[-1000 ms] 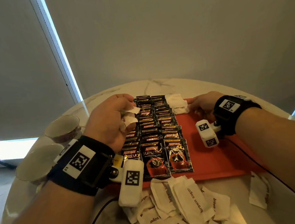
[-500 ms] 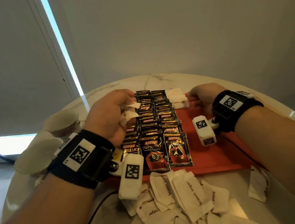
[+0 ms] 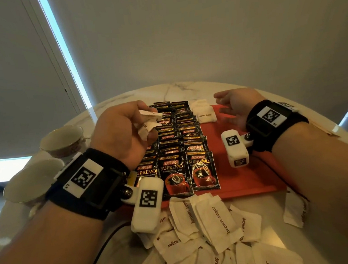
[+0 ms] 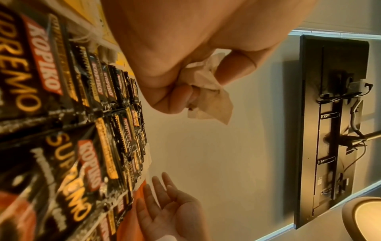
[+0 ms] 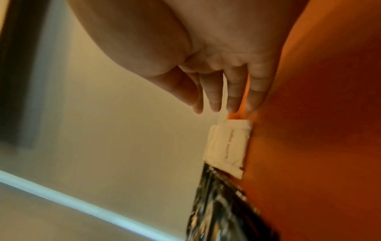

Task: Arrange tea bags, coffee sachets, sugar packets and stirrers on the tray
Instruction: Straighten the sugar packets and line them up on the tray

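Right hand (image 3: 234, 106) now lifted off placed sugar packets (image 3: 204, 114), fingers spread, empty. Left hand (image 3: 125, 133) grips spare packets (image 3: 148, 121) above coffee sachets (image 3: 183, 152), likely feeding next row on tray (image 3: 256, 179).

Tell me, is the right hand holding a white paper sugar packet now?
No, the right hand is open and empty, fingers straight above the red tray.
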Demonstrator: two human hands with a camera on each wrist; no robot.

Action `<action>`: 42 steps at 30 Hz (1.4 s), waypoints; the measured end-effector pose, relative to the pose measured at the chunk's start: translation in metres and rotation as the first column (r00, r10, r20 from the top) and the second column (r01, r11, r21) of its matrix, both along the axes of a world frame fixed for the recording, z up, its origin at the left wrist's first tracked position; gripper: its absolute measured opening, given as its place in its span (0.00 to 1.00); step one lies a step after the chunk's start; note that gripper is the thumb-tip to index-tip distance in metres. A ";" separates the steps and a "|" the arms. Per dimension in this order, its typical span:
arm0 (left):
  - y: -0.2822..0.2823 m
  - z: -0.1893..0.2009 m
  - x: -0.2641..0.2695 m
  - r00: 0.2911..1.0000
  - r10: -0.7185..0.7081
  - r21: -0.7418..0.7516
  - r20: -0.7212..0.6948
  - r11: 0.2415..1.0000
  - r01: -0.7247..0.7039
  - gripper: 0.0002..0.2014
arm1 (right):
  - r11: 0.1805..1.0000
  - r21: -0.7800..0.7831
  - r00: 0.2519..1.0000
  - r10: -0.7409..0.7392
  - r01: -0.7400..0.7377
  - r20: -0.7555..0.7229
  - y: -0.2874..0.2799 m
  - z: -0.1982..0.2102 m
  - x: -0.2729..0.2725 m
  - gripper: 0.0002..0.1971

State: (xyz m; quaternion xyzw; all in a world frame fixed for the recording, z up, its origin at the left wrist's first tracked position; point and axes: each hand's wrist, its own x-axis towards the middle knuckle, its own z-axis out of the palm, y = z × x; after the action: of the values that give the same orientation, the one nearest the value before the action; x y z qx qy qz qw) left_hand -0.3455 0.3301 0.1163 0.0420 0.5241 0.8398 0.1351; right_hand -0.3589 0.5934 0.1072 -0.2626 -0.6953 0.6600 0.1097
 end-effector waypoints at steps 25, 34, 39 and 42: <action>-0.002 -0.002 0.005 0.945 -0.167 -0.284 -0.281 0.955 0.084 0.21 | 0.848 -0.137 0.844 0.468 -0.513 -0.263 -0.085 0.011 0.066 0.11; 0.002 0.000 0.009 0.974 -0.099 -0.252 -0.204 0.967 0.045 0.17 | 0.842 -0.060 0.829 0.511 -0.536 -0.226 -0.090 0.011 0.068 0.07; 0.003 0.002 0.010 0.977 -0.081 -0.322 -0.199 0.947 0.013 0.16 | 0.872 0.019 0.846 0.480 -0.490 -0.231 -0.091 0.010 0.068 0.14; 0.004 0.002 0.011 0.978 -0.070 -0.290 -0.196 0.957 0.010 0.17 | 0.877 0.012 0.854 0.471 -0.480 -0.221 -0.090 0.010 0.067 0.15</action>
State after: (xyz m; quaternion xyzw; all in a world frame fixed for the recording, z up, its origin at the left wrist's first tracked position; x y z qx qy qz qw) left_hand -0.3349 0.3345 0.1184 0.1184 0.6505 0.7432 0.1024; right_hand -0.2915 0.5032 0.1171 -0.0115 -0.7079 0.7061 0.0126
